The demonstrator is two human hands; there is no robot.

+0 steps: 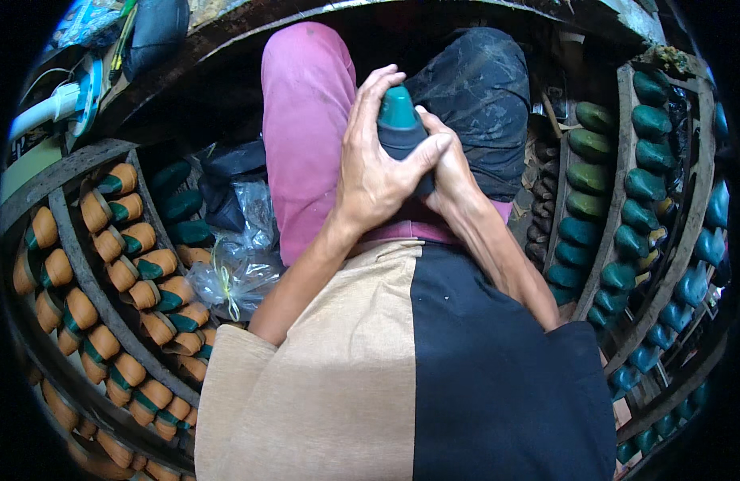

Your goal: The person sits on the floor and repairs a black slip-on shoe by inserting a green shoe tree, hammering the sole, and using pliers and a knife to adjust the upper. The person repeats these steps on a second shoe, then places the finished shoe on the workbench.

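Two hands (372, 175): wrapped snugly around one green-tipped dark piece (399, 116)
Left rack (65, 173): orange-and-green shoe shapes (141, 235)
Right rack (625, 128): green forms (647, 183)

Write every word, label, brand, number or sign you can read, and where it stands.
No text is readable.
The dark, rounded, green-tipped piece held by the left hand and right hand shows none.
Any print on the shiny blue plastic, upper left, is too blurred.
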